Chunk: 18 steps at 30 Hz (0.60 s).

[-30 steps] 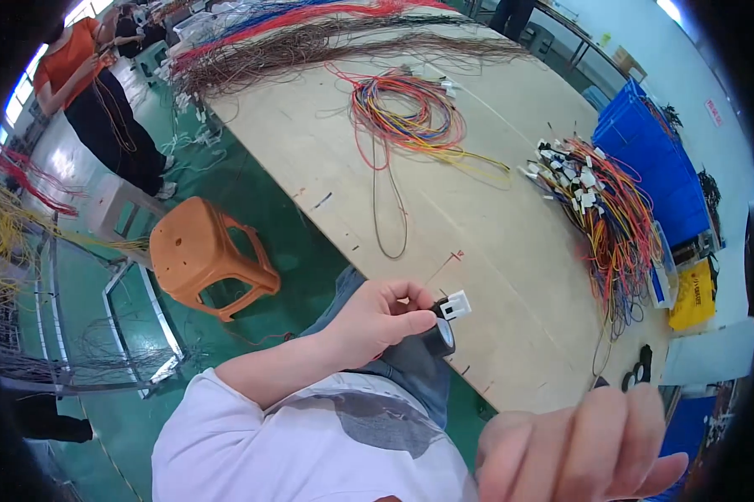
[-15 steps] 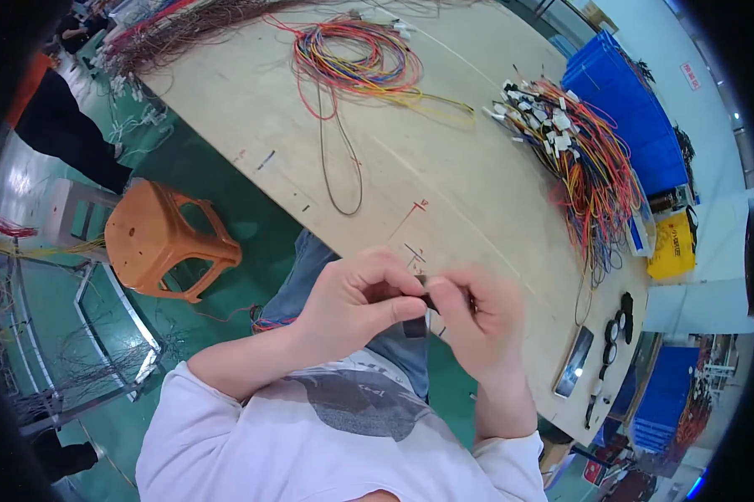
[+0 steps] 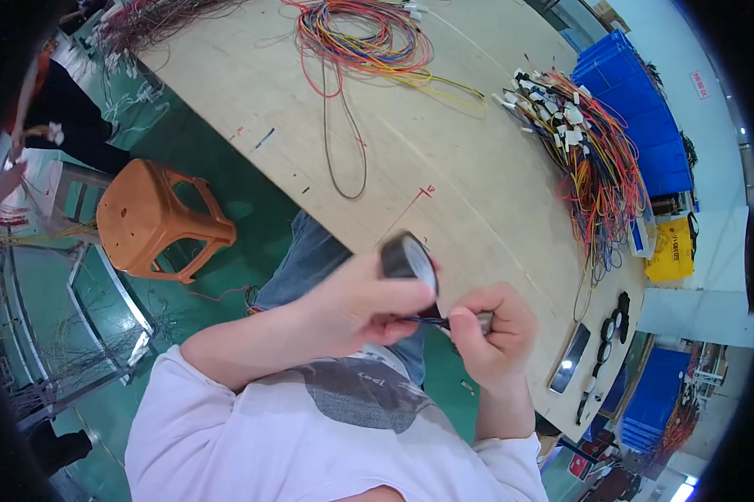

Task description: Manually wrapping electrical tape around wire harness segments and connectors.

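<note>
A roll of black tape (image 3: 395, 261) with a pale inner core sits in my left hand (image 3: 343, 301), its thumb lying across the ring. Below the roll, a short length of dark wires (image 3: 430, 320) runs between my two hands, its left part hidden by the left fingers. My right hand (image 3: 496, 339) is closed on these wires, and a small greyish piece (image 3: 484, 321) shows among its fingers. Both hands are in front of my shirt, by the near edge of the worktable (image 3: 452, 201). Motion slightly blurs the left hand and the tape.
Coiled coloured wires (image 3: 360, 42) lie on the far tabletop. Farther right is a pile of wires with white connectors (image 3: 569, 134), near blue bins (image 3: 636, 109). A phone (image 3: 569, 360) and more tape rolls (image 3: 607, 330) lie at the right edge. An orange stool (image 3: 155, 217) stands left; another person (image 3: 59, 109) is beyond.
The tape roll has come up into plain view above my left hand. My hands have moved slightly apart, exposing the wires between them. Another person's hands have appeared at the far left.
</note>
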### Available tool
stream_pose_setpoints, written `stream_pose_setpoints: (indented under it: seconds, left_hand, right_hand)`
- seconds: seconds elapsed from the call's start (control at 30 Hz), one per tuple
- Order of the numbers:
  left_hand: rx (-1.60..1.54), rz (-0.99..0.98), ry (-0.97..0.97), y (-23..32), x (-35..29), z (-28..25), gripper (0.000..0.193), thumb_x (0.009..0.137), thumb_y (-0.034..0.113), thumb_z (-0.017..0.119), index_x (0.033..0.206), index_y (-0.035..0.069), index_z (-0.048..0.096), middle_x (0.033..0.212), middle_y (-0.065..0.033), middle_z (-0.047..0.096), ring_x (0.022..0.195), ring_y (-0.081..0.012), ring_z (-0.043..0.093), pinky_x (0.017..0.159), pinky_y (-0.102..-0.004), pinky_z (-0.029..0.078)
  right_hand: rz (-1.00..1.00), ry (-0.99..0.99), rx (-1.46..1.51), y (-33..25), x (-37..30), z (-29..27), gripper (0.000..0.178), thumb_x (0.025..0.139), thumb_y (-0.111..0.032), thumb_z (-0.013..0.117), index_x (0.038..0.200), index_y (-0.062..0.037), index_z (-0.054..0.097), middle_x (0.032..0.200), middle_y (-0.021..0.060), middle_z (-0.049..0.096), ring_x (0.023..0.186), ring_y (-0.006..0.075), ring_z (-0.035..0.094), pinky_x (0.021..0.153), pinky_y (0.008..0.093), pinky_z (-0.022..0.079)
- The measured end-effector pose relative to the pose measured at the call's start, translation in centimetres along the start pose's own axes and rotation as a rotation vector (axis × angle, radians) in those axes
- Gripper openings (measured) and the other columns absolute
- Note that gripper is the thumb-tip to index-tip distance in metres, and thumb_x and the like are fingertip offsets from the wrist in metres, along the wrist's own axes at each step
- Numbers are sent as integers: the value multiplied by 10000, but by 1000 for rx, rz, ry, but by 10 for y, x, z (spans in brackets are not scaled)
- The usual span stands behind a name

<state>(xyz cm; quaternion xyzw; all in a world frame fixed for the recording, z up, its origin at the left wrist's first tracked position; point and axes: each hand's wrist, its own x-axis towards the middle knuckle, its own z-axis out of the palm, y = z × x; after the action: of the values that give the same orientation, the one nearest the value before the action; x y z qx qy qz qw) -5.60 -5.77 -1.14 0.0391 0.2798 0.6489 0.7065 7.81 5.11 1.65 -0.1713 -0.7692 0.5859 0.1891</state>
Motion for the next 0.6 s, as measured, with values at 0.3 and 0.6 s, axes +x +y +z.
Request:
stream_pose_setpoints:
  seconds: [0.3,0.6]
  left_hand:
    - [826,619,-146,-20,8,-10,421,639,92,692,970,44,437,705,-8,418,543,-74,390,458,-209,311]
    - [298,-172,-308,-9,13,-16,715,663,-56,534,1273,35,173,850,-71,511,686,-116,515,580,-212,424]
  right_hand:
    - [289,251,144,-13,-2,-3,65,726,16,567,699,-21,521,624,20,541,508,44,469,451,171,349]
    - [185,237,112,-11,-4,1,84,723,3,598,740,-18,518,638,16,548,544,38,480,474,165,369]
